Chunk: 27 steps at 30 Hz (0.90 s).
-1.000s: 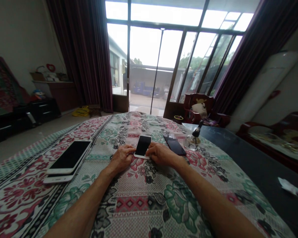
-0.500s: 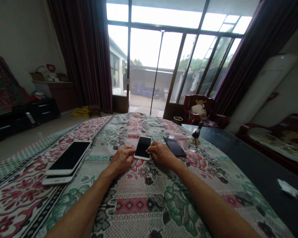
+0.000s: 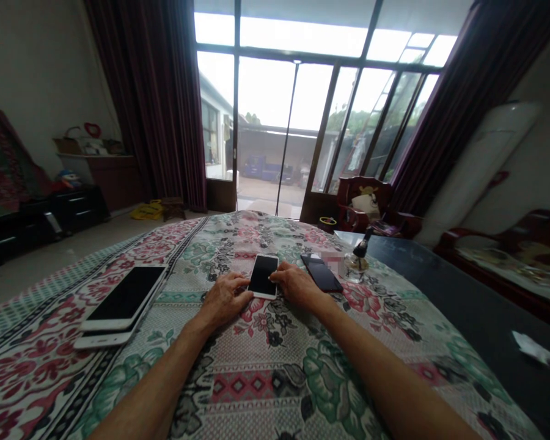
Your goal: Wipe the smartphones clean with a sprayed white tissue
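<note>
A white-framed smartphone with a dark screen lies face up on the patterned tablecloth. At its lower left edge, my left hand grips the corner, fingers on the side and thumb near the bottom. My right hand is closed in a pinch over the right edge of the screen. Whatever is between those fingertips is too small to make out. Just beyond my right hand lies a dark tablet-like device, partly blurred out.
On the left, a large white phone overlaps another white device. A glass jar with a black-handled item stands at the right. Crumpled white paper rests on the dark surface beside the cloth.
My left thumb has spread slightly from the fingers along the phone's bottom edge. My right hand stays at the screen's right side. The view has shifted slightly.
</note>
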Available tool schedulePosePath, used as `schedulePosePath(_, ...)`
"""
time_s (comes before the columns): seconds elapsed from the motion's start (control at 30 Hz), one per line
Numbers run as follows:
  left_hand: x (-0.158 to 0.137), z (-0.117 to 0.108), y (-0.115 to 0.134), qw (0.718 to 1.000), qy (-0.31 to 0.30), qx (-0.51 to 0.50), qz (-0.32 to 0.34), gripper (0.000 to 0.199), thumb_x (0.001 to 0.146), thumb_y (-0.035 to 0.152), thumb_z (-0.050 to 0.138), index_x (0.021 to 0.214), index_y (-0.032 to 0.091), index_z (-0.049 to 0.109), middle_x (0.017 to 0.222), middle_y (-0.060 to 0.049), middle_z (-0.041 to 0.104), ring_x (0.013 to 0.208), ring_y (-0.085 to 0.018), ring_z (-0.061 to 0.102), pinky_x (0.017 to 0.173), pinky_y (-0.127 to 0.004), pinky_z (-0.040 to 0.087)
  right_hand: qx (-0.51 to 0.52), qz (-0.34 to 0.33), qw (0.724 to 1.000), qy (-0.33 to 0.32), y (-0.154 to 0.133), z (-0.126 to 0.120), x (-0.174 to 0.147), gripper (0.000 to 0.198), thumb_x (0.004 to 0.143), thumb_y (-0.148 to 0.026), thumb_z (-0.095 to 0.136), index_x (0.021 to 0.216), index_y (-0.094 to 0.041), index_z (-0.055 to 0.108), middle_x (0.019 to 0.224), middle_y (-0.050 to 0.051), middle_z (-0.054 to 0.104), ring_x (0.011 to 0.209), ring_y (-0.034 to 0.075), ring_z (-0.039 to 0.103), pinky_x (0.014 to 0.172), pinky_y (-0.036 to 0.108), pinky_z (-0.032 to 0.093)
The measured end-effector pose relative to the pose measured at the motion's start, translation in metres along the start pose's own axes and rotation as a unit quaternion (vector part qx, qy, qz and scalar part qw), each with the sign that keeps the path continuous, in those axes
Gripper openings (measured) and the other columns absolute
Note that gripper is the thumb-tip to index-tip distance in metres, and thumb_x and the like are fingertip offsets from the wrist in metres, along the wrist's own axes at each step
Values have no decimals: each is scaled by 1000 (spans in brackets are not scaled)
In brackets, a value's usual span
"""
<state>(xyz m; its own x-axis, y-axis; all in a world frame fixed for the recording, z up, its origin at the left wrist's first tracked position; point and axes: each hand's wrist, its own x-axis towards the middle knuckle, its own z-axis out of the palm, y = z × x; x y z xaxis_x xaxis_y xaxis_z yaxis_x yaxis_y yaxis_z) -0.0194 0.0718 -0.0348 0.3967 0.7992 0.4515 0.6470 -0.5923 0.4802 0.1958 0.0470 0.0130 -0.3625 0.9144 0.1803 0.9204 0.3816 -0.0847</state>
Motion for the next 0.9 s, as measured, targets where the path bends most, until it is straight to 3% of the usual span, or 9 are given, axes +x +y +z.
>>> schedulePosePath(0.17,0,-1,2,1000,-4,2,-6,26,79,31,63,101,22,73,110,-7,68,103,-23,61,95,-37,45,-41,68,996,-25,17,-2,25,32,86,-13,46,104,-24,70,105,9,58,91,19,56,72,26,38)
schedulePosePath(0.3,0,-1,4,1000,-2,6,-10,25,79,30,64,101,22,73,110,-8,68,103,-24,61,96,-37,44,-61,121,990,-47,3,-6,35,32,84,-12,47,101,-22,71,108,12,59,91,21,57,72,28,40)
schedulePosePath(0.53,0,-1,3,1000,5,3,-3,24,78,30,63,99,25,73,110,-6,69,101,-23,61,93,-37,46,-34,23,999,-21,-31,4,27,30,85,-20,50,106,-25,70,109,10,57,96,22,53,75,28,40)
schedulePosePath(0.77,0,-1,3,1000,6,-3,-11,26,77,30,63,100,23,73,108,-6,69,101,-24,62,94,-38,46,1,117,993,-9,-1,-2,21,38,86,-12,43,111,-27,69,106,8,57,96,19,52,77,26,38)
schedulePosePath(0.9,0,0,3,1000,15,-9,-20,25,75,31,65,97,23,74,107,-6,70,101,-23,62,94,-37,46,-7,97,995,-16,-17,-3,20,37,87,-15,43,107,-29,70,104,7,58,92,19,54,74,26,38)
